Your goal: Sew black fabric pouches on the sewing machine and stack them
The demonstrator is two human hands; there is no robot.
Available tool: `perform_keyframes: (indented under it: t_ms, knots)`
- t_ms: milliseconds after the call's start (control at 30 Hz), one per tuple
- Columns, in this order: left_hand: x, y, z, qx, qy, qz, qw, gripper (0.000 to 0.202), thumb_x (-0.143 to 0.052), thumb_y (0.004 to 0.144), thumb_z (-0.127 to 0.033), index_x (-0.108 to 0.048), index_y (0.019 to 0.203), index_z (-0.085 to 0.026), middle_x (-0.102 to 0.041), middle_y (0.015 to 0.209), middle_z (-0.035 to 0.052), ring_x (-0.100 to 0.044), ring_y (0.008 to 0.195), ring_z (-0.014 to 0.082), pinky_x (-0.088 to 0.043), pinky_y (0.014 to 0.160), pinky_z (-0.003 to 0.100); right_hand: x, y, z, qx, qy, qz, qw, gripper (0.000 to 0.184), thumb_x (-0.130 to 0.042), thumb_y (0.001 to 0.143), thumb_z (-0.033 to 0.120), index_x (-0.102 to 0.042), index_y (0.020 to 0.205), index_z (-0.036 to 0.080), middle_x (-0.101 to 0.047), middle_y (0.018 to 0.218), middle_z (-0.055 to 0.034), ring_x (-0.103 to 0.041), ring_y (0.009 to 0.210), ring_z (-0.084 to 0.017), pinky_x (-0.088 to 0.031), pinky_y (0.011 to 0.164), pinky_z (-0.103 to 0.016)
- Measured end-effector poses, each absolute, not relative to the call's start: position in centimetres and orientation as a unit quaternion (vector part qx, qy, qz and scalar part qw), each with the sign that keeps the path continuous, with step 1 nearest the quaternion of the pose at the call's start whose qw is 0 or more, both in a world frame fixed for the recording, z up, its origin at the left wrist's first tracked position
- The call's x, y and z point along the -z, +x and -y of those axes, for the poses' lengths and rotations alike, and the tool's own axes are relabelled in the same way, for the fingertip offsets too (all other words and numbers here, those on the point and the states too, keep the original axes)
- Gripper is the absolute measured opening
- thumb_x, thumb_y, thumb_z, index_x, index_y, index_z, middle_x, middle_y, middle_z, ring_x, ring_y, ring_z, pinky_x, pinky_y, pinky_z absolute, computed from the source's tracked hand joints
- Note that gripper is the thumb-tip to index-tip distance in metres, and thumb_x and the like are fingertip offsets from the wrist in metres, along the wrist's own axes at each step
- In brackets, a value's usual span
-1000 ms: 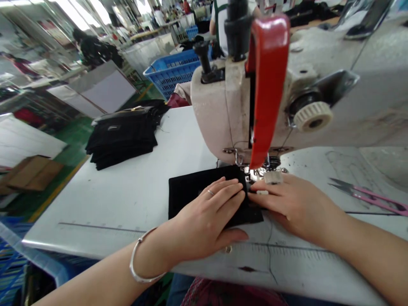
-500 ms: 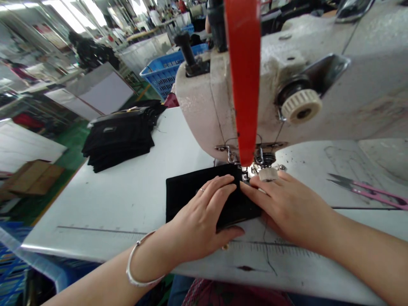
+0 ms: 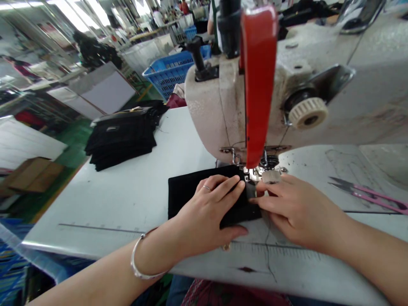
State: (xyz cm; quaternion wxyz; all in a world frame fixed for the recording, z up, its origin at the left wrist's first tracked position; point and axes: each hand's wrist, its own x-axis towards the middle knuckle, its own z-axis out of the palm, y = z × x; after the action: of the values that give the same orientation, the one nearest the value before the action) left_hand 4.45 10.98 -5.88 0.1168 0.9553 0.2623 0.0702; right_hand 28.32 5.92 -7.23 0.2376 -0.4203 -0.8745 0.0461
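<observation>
A flat black fabric piece (image 3: 185, 191) lies on the sewing machine's white table, its far right corner close by the presser foot (image 3: 247, 173). My left hand (image 3: 207, 216) rests on top of it, fingers stretched out and pressing the cloth down, thumb spread toward me. At the right edge of the cloth, my right hand (image 3: 293, 208) has its fingers bent and pinched on the edge, just below the needle area. A greyish strip shows between the two hands at that edge. The fingertips of my right hand are partly hidden.
The sewing machine head (image 3: 223, 106) with its red lever (image 3: 259, 85) rises in front. Pink thread snips (image 3: 376, 197) lie at the right. A stack of black fabric pieces (image 3: 124, 136) sits at the left rear. Beyond the table stands a blue basket (image 3: 168, 72).
The fingers of my right hand have curled in from a flatter pose at the cloth's right edge. My left fingers have shifted slightly right. The whole view has moved a little.
</observation>
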Motion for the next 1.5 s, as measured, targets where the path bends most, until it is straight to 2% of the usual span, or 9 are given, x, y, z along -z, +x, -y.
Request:
perform_keyframes:
  t_ms: [100, 200, 400, 567, 867, 1033, 1133, 1267, 1500]
  knots:
    - [6.0, 4.0, -10.7, -0.098, 0.965, -0.208, 0.123, 0.063, -0.066, 0.091, -0.046, -0.051, 0.141, -0.011, -0.056, 0.142, 0.0164, -0.047, 0.135, 0.0329, -0.042, 0.115, 0.054, 7.6, 28.5, -5.9, -0.038, -0.414, 0.87, 0.264, 0.032, -0.044, 0.091, 0.007, -0.067, 0.112, 0.013, -0.072, 0.107, -0.0092, -0.065, 0.093, -0.024, -0.051, 0.083, -0.041]
    - [6.2, 3.7, -10.7, -0.119, 0.97, -0.172, 0.125, 0.05, -0.059, 0.096, -0.038, -0.055, 0.137, -0.009, -0.059, 0.14, 0.0152, -0.049, 0.136, 0.0285, -0.04, 0.119, 0.05, 8.1, 28.4, -5.8, -0.024, -0.393, 0.885, 0.25, 0.033, -0.045, 0.092, 0.008, -0.066, 0.117, 0.012, -0.072, 0.114, -0.0101, -0.065, 0.096, -0.025, -0.053, 0.082, -0.045]
    - [6.7, 4.1, -12.2, -0.144, 0.969, -0.163, 0.113, 0.051, -0.063, 0.093, -0.041, -0.059, 0.131, -0.008, -0.06, 0.138, 0.0166, -0.054, 0.132, 0.0287, -0.042, 0.118, 0.051, 8.3, 28.2, -5.9, -0.001, -0.43, 0.879, 0.206, 0.037, -0.046, 0.089, 0.007, -0.063, 0.122, 0.01, -0.068, 0.113, -0.0161, -0.063, 0.097, -0.03, -0.056, 0.08, -0.049]
    - [6.9, 4.5, -13.8, -0.181, 0.969, -0.138, 0.091, 0.045, -0.059, 0.095, -0.039, -0.06, 0.127, -0.007, -0.064, 0.13, 0.0183, -0.059, 0.126, 0.0277, -0.048, 0.112, 0.048, 8.4, 28.1, -6.1, -0.027, -0.469, 0.865, 0.176, 0.042, -0.051, 0.089, 0.01, -0.058, 0.13, 0.012, -0.064, 0.109, -0.0133, -0.06, 0.095, -0.029, -0.057, 0.081, -0.048]
    - [7.0, 5.1, -16.4, -0.173, 0.977, -0.115, 0.054, 0.038, -0.055, 0.097, -0.038, -0.061, 0.121, -0.01, -0.066, 0.122, 0.0165, -0.062, 0.118, 0.0279, -0.053, 0.104, 0.045, 9.0, 28.1, -6.4, -0.039, -0.491, 0.853, 0.174, 0.05, -0.051, 0.088, 0.012, -0.05, 0.137, 0.014, -0.061, 0.11, -0.0122, -0.06, 0.098, -0.031, -0.057, 0.083, -0.049]
    - [6.5, 5.5, -13.6, -0.147, 0.966, -0.211, 0.042, 0.043, -0.059, 0.094, -0.034, -0.057, 0.127, -0.006, -0.065, 0.125, 0.0161, -0.059, 0.12, 0.032, -0.05, 0.106, 0.051, 8.8, 28.2, -6.5, -0.06, -0.476, 0.852, 0.211, 0.051, -0.049, 0.089, 0.01, -0.048, 0.139, 0.013, -0.062, 0.116, -0.0132, -0.06, 0.101, -0.03, -0.056, 0.085, -0.048]
    - [6.7, 5.6, -12.2, -0.181, 0.95, -0.251, 0.05, 0.043, -0.059, 0.096, -0.039, -0.058, 0.126, -0.009, -0.067, 0.122, 0.0136, -0.061, 0.114, 0.0299, -0.052, 0.1, 0.047, 8.7, 28.4, -6.5, -0.061, -0.472, 0.846, 0.242, 0.044, -0.05, 0.092, 0.012, -0.05, 0.136, 0.014, -0.063, 0.119, -0.0129, -0.059, 0.104, -0.028, -0.054, 0.088, -0.045]
    - [7.5, 5.4, -12.7, -0.189, 0.953, -0.23, 0.056, 0.035, -0.055, 0.1, -0.039, -0.06, 0.124, -0.013, -0.069, 0.119, 0.0099, -0.062, 0.112, 0.0263, -0.051, 0.1, 0.044, 8.5, 28.6, -6.5, -0.061, -0.479, 0.833, 0.27, 0.033, -0.05, 0.094, 0.012, -0.057, 0.126, 0.015, -0.064, 0.112, -0.0123, -0.059, 0.1, -0.025, -0.054, 0.083, -0.039]
    - [8.0, 5.1, -14.1, -0.2, 0.953, -0.214, 0.075, 0.034, -0.057, 0.099, -0.04, -0.064, 0.122, -0.015, -0.071, 0.119, 0.0077, -0.063, 0.112, 0.0241, -0.049, 0.102, 0.042, 8.1, 29.1, -6.8, 0.0, -0.505, 0.813, 0.291, 0.017, -0.052, 0.093, 0.015, -0.061, 0.108, 0.013, -0.063, 0.109, -0.0135, -0.058, 0.103, -0.026, -0.05, 0.086, -0.039]
